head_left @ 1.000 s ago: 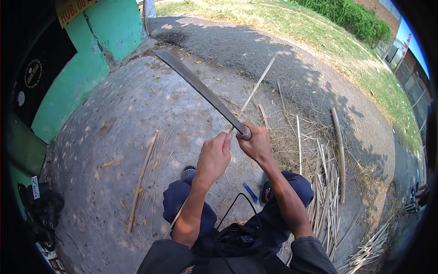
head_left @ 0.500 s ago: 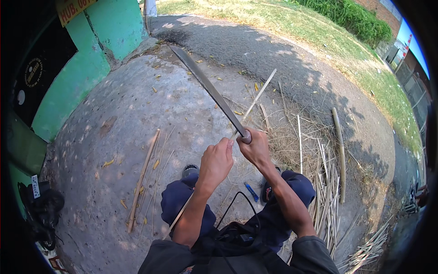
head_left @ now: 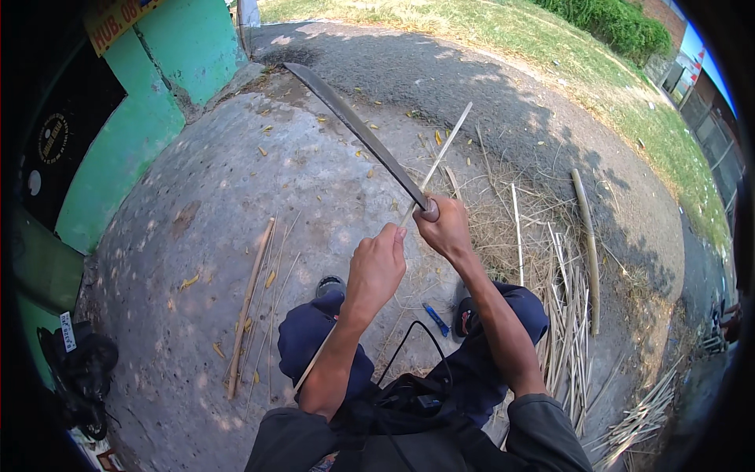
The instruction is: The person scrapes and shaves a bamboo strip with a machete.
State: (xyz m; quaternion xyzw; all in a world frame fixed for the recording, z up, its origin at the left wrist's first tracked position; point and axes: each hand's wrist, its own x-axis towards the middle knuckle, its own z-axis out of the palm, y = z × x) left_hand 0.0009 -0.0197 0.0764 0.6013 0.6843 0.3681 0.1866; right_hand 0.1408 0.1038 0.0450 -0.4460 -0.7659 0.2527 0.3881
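My right hand (head_left: 444,228) grips the handle of a machete (head_left: 363,138). Its long dark blade slants up and to the left, away from me. My left hand (head_left: 376,269) is closed on a thin, pale bamboo strip (head_left: 449,144). That strip runs from beneath my left forearm, through the hand, and out to the upper right. Just beyond the left hand, the base of the blade crosses the strip and appears to touch it. Both hands are close together in front of my knees, the right slightly farther out.
Right of me lie a pile of split bamboo strips (head_left: 568,330), tangled shavings (head_left: 495,236) and a thicker bamboo pole (head_left: 586,252). A small blue tool (head_left: 436,318) rests between my feet. At left are a brown stick (head_left: 252,307) and a green wall (head_left: 110,173).
My right hand and the machete have moved outward along the strip, widening the gap from my left hand. The left hand has shifted only slightly. The view has moved a little too.
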